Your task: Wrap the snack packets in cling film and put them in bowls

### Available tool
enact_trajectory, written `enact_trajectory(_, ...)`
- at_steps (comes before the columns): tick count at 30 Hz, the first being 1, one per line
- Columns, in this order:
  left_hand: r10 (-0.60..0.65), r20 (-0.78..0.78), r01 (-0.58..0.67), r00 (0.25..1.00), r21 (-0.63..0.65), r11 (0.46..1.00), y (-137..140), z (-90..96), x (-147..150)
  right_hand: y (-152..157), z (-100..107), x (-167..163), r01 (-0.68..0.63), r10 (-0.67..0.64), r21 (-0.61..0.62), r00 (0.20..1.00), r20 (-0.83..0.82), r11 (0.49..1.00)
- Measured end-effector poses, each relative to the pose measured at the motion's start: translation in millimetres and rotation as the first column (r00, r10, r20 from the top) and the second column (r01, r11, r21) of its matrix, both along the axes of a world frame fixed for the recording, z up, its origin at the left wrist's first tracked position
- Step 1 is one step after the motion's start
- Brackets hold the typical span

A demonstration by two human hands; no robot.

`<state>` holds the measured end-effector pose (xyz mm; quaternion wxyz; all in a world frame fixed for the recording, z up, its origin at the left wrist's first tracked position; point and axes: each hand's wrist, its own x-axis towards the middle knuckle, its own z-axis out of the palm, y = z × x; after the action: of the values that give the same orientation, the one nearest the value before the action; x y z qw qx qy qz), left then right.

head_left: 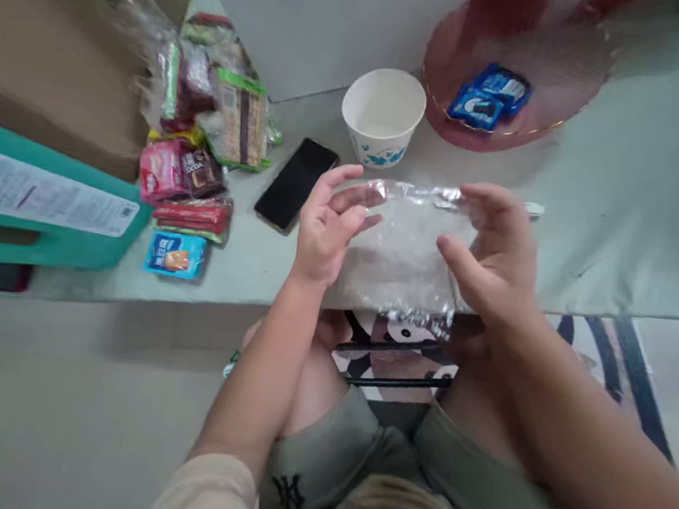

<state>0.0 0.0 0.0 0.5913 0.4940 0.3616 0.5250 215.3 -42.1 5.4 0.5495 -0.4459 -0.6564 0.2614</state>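
Note:
A clear plastic bag (406,249) is stretched between my two hands, over the front edge of the table. My left hand (326,233) grips the left side of its top edge, with some fingers seen through the film. On the other side my right hand (496,253) has hold of the right part of the rim, its thumb pointing inward over the film. Nothing can be made out inside the bag, and its crinkled bottom hangs above my lap. Just beyond it stands a white paper bowl (382,119) with a blue leaf print. A black phone (298,182) lies left of the bowl.
Several packaged snacks (244,121) are piled at the left, with a blue packet (175,255) near the edge. A cardboard box (47,50) and a teal box (76,241) stand beside them. Blue packets (490,97) lie on a pink plate (573,69) at the back.

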Motion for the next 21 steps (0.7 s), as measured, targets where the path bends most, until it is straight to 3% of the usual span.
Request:
enact_trajectory(4, 0.008, -0.024, -0.010, 1.000, -0.066, 0.998, 19, -6.4, -1, 17, -11, 3, -0.001, -0.006, -0.145, 0.999, -0.048, 0.989)
enact_trajectory(10, 0.084, -0.074, -0.093, 0.994, -0.121, 0.988, 30, -10.3, 5, 26, -13, -1, 0.107, -0.153, -0.298, 0.979, -0.136, 0.949)
enact_trajectory(16, 0.171, -0.178, -0.196, 0.969, -0.132, 0.972, 33, -12.0, 10, 33, -11, -13, 0.170, -0.243, -0.355, 0.954, -0.172, 0.919)
enact_trajectory(19, 0.251, -0.134, -0.273, 0.959, -0.188, 0.943, 33, -9.3, 9, 36, -12, -15, 0.195, -0.266, -0.353, 0.949, -0.168, 0.915)
enact_trajectory(21, 0.233, -0.071, -0.244, 0.970, -0.284, 0.927, 31, -5.0, 9, 36, -14, -15, 0.199, -0.269, -0.346, 0.948, -0.170, 0.917)
